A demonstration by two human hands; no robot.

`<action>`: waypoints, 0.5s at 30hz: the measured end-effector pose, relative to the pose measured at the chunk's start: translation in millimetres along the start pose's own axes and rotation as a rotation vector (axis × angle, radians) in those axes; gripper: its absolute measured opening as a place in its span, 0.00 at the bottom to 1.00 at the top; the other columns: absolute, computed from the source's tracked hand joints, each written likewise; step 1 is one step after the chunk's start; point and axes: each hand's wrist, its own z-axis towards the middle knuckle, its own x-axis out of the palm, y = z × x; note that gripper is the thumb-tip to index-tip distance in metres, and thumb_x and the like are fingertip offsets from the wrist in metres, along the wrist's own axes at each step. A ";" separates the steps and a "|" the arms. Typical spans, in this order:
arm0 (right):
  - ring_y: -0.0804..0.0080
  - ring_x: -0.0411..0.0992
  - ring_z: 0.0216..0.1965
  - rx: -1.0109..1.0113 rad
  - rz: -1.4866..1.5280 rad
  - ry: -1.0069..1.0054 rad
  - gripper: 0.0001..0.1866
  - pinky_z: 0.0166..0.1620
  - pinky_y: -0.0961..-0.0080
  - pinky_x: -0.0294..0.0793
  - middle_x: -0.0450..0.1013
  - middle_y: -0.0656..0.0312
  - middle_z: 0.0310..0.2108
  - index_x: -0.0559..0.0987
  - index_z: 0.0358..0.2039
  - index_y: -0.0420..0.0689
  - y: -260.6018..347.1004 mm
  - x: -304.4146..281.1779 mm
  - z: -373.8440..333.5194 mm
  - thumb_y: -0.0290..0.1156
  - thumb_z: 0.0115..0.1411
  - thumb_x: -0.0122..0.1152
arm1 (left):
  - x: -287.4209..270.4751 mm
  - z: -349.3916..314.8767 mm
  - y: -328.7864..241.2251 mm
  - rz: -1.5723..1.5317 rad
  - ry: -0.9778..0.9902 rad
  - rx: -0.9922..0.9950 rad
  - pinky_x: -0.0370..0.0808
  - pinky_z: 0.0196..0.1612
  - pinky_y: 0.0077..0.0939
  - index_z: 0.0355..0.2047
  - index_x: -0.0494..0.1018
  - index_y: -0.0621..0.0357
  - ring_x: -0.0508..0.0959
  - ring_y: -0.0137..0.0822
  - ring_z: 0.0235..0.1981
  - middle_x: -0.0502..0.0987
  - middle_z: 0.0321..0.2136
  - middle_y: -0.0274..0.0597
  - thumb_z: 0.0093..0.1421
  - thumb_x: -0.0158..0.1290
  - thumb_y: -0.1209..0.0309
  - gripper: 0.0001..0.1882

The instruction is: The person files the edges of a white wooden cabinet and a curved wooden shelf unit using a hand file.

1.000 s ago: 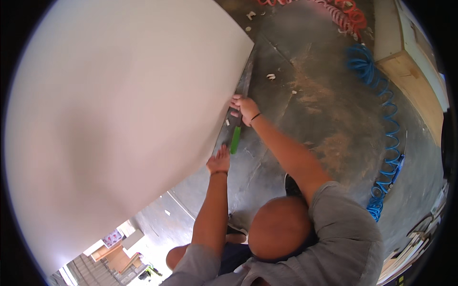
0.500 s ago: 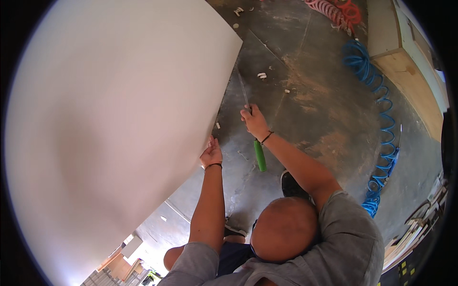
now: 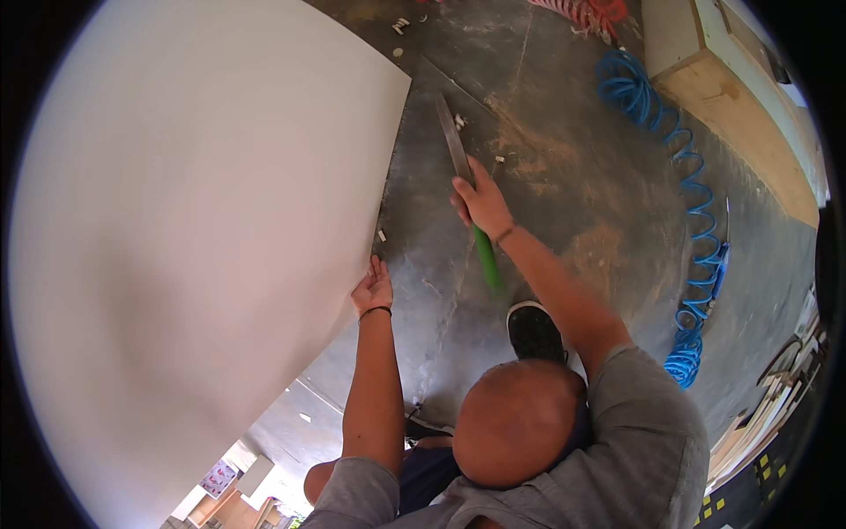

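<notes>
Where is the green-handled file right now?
In the head view, the green-handled file is in the right hand, between the white panel and the blue coiled hose.

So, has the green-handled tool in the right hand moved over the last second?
Yes: judged against the blue coiled hose, the green-handled tool has shifted right, toward it, and away from the edge of the white panel.

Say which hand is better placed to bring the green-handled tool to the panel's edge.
Likely the right hand: it holds the green-handled tool, beside the white panel but apart from it. The left hand, at the panel's edge, has no tool.
</notes>
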 end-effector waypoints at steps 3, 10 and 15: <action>0.64 0.70 0.25 -0.210 -0.462 -0.207 0.29 0.29 0.67 0.71 0.71 0.55 0.28 0.55 0.59 0.44 14.8 -1.3 37.4 0.32 0.59 0.49 | -3.7 -10.7 -18.3 0.038 0.109 -0.220 0.53 0.60 0.49 0.51 0.59 0.65 0.60 0.48 0.57 0.61 0.53 0.51 0.58 0.34 0.79 0.20; 0.44 0.64 0.47 -0.604 -1.216 -0.620 0.29 0.50 0.58 0.63 0.67 0.44 0.46 0.59 0.55 0.35 30.6 -1.7 27.7 0.30 0.53 0.53 | -62.2 -73.1 -72.6 0.438 0.025 -0.134 0.54 0.59 0.46 0.53 0.57 0.67 0.60 0.46 0.57 0.61 0.53 0.49 0.59 0.39 0.72 0.22; 0.57 0.70 0.42 -0.464 -0.283 -0.281 0.22 0.45 0.67 0.68 0.70 0.49 0.40 0.67 0.48 0.38 23.5 56.5 127.1 0.32 0.53 0.56 | -150.8 -104.1 -202.8 0.430 0.073 0.264 0.67 0.47 0.37 0.41 0.67 0.68 0.70 0.39 0.42 0.70 0.37 0.47 0.54 0.44 0.71 0.16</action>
